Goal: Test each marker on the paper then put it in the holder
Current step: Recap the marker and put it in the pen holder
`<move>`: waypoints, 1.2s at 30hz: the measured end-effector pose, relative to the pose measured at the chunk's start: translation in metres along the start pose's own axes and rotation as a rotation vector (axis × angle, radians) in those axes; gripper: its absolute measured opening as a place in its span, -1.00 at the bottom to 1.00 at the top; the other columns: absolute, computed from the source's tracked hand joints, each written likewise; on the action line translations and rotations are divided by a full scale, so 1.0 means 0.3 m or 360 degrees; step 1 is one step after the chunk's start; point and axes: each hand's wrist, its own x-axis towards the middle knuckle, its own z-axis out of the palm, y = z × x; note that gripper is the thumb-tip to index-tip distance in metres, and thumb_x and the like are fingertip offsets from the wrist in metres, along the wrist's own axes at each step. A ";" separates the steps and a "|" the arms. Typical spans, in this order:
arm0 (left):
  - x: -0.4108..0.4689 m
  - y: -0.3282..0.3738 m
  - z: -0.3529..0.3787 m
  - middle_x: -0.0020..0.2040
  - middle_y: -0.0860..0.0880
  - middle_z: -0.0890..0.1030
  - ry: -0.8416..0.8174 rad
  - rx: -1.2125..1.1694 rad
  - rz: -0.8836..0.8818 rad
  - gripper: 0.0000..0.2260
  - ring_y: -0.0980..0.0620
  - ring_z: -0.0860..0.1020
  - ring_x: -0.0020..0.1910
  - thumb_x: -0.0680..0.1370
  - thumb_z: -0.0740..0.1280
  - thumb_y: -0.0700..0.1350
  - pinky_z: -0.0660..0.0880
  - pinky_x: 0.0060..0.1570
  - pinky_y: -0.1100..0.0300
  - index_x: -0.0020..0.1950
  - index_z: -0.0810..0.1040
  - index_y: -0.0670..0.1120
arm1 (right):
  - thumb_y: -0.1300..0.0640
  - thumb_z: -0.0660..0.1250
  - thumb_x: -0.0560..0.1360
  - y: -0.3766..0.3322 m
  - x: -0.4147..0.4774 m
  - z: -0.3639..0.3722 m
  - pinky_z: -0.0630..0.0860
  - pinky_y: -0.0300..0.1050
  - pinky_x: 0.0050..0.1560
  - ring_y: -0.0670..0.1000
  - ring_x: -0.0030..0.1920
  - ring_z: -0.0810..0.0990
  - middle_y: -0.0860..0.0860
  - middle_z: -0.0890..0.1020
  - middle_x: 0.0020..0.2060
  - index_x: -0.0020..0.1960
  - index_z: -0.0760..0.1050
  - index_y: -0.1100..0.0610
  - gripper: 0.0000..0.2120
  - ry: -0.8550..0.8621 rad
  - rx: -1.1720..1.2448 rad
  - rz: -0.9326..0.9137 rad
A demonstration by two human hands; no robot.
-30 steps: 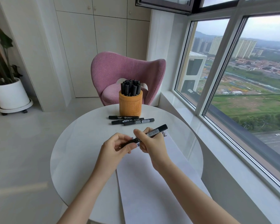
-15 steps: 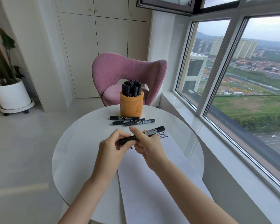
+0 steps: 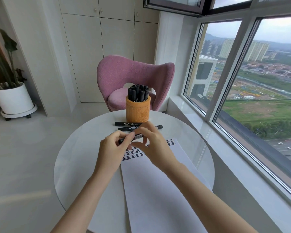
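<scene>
Pinches one black marker [image 3: 137, 136] between two hands, roughly level, just above far end of paper [image 3: 158, 190]. Left hand [image 3: 112, 149]: thumb and curled fingers closed on marker's left end. Right hand [image 3: 156, 147]: fingers arched over marker's right part, thumb under it, gripping too. Marker's right end hidden behind those fingers, so cannot tell cap on or off.

Three loose markers [image 3: 127, 123] flat on counter [image 3: 74, 165], roughly parallel, between hands and holder [image 3: 138, 111]; nearest of them partly hidden by right hand. One holder, orange-brown, upright near far edge of counter, just beyond loose markers. Packed with stored markers [image 3: 138, 92], black, standing caps up. About a dozen, exact count unclear.

One paper sheet, white, long, running from near edge toward middle of counter. Black test marks [image 3: 133, 154] at its far end in two rows, partly covered by hands, count not readable.

One round white counter. Behind it one pink chair [image 3: 134, 76]. One potted plant [image 3: 12, 98] in white pot on floor at far left. Large window [image 3: 242, 81] along right side.
</scene>
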 end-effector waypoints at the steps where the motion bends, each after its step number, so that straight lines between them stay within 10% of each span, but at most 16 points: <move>1: 0.007 0.004 0.003 -0.51 0.09 0.53 0.0018 -0.0003 -0.0021 -0.78 0.27 0.49 -0.45 0.53 0.33 -0.01 0.34 -0.41 0.49 -0.28 0.56 -0.07 | 0.18 0.44 0.46 0.009 0.013 0.008 0.50 0.06 -0.25 0.03 -0.29 0.47 0.01 0.48 -0.06 -0.01 0.57 0.16 -0.87 0.0038 0.0005 -0.0023; 16: 0.120 -0.161 0.059 -0.27 0.03 0.63 -0.0161 0.0188 -0.0168 -0.93 0.07 0.58 -0.26 0.53 0.34 -0.16 0.47 -0.20 0.29 -0.10 0.61 -0.07 | 0.30 0.25 0.54 0.121 0.368 -0.029 0.41 -0.26 -0.18 -0.05 -0.31 0.54 -0.10 0.50 -0.27 0.28 0.26 0.15 -0.65 0.0734 0.0362 0.0196; 22: 0.150 -0.197 0.077 -0.22 0.01 0.64 -0.0167 0.0271 -0.0151 -0.93 0.06 0.59 -0.22 0.53 0.33 -0.16 0.47 -0.22 0.28 -0.11 0.60 -0.03 | 0.28 0.23 0.55 0.125 0.476 -0.038 0.53 0.15 0.00 0.05 -0.24 0.56 -0.06 0.46 -0.25 0.36 0.22 0.02 -0.56 0.0881 0.0406 0.0129; 28: 0.165 -0.223 0.085 -0.22 0.02 0.63 -0.0156 0.0299 -0.0123 -0.92 0.06 0.59 -0.21 0.54 0.32 -0.15 0.49 -0.23 0.26 -0.11 0.60 -0.03 | 0.32 0.26 0.53 0.145 0.503 -0.021 0.48 -0.13 -0.05 -0.02 -0.16 0.49 0.02 0.50 -0.14 0.31 0.31 0.14 -0.62 0.0722 0.0314 0.0133; 36: 0.199 -0.225 0.092 -0.19 0.01 0.64 -0.0082 0.0317 -0.0063 -0.92 0.07 0.59 -0.17 0.53 0.33 -0.15 0.48 -0.23 0.31 -0.09 0.60 -0.01 | 0.24 0.26 0.57 0.190 0.505 0.018 0.55 0.04 -0.11 0.10 -0.15 0.54 0.13 0.43 0.07 0.27 0.45 0.19 -0.72 0.0595 -0.0092 0.0151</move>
